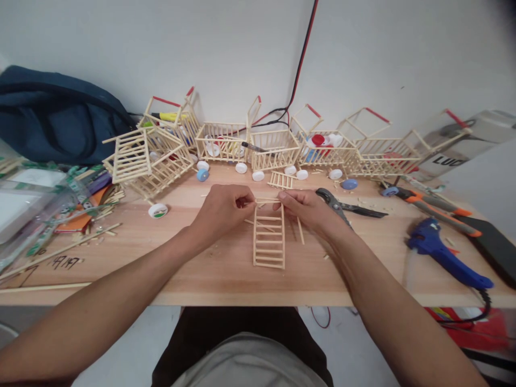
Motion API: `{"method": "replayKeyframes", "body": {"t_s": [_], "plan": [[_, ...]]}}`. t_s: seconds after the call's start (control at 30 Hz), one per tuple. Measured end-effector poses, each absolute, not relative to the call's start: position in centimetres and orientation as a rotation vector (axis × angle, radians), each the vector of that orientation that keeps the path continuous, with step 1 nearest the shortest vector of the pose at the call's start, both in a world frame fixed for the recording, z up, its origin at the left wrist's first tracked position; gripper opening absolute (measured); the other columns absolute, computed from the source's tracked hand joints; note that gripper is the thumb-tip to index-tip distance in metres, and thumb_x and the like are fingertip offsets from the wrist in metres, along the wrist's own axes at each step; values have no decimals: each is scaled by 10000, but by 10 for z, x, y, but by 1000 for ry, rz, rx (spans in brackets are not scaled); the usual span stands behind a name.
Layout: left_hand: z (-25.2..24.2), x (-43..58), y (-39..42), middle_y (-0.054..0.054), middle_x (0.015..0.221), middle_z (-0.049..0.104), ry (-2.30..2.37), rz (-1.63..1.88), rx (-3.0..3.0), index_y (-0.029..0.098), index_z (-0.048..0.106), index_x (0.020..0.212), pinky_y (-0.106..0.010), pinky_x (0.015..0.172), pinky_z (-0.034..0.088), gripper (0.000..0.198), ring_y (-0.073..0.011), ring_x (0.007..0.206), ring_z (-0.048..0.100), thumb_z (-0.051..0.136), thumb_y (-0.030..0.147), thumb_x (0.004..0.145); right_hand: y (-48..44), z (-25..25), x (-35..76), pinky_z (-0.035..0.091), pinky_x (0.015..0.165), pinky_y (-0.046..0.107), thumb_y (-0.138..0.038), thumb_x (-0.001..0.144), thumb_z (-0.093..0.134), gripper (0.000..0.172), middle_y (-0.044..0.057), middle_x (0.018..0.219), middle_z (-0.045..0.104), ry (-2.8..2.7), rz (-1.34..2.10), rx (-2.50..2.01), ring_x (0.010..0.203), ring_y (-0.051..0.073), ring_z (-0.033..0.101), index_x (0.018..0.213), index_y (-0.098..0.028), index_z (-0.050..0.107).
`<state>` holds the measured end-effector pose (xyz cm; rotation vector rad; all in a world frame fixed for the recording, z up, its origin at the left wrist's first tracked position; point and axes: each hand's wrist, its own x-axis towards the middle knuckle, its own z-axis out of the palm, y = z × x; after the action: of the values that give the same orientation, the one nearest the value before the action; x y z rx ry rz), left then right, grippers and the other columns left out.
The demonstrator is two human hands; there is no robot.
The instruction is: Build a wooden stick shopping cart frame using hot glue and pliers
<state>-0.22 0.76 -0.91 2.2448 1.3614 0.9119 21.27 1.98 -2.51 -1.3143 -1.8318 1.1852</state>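
Observation:
A small ladder-like frame of thin wooden sticks (269,243) lies flat on the table in front of me. At its far end, a short wooden stick (266,200) runs crosswise between my hands. The fingertips of my left hand (228,208) pinch the stick's left end, by the frame's top left corner. On the other side, the thumb and fingers of my right hand (309,210) are closed on the right end. Fingers partly hide both ends. Loose sticks lie beside the hands, and a smaller slatted piece (281,180) rests just beyond them.
Several miniature stick carts (274,148) with bottle-cap wheels line the wall. Black scissors (355,208), orange-handled pliers (439,207) and a blue glue gun (447,255) lie to the right. At left are a dark blue bag (60,115), plastic packets and long sticks (48,257).

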Motion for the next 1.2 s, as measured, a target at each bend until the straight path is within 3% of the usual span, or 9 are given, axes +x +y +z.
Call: {"method": "replayKeyframes", "body": {"t_s": [0.1,0.5,0.67,1.0,1.2], "plan": [[-8,-2,8,-3,611,680,1310,916,2252,151,701,682,-224,559,358,127,-95,541,527,584,151,730,20,-23,212,207,514,254,-607,864,464,517,-66,528,306,-1816,1181,-1326,497,89,277,762,-144,671],[-2,-9,12,21,558,623,1312,1025,2150,153,676,644,-202,520,343,102,-79,518,462,595,153,706,22,-20,216,276,522,269,-666,899,342,631,-33,515,408,-1867,1001,-1406,496,116,373,793,-146,684],[-4,-7,14,20,549,595,1273,1028,1906,139,669,641,-192,485,327,98,-77,512,459,622,205,696,26,-29,222,315,581,280,-632,932,298,602,-4,572,489,-1957,841,-1415,581,152,463,751,-178,649],[0,-5,13,2,580,636,1157,967,1569,138,651,671,-199,501,399,139,-88,521,533,664,273,702,19,-24,222,357,666,292,-514,978,263,522,24,644,596,-2029,594,-1548,660,188,556,907,-192,669],[-1,-6,14,4,581,627,1050,976,1435,132,657,665,-191,534,408,192,-75,543,520,716,314,678,22,-28,226,364,664,289,-412,966,331,405,47,691,650,-2127,425,-1594,676,187,575,834,-192,644]]}}
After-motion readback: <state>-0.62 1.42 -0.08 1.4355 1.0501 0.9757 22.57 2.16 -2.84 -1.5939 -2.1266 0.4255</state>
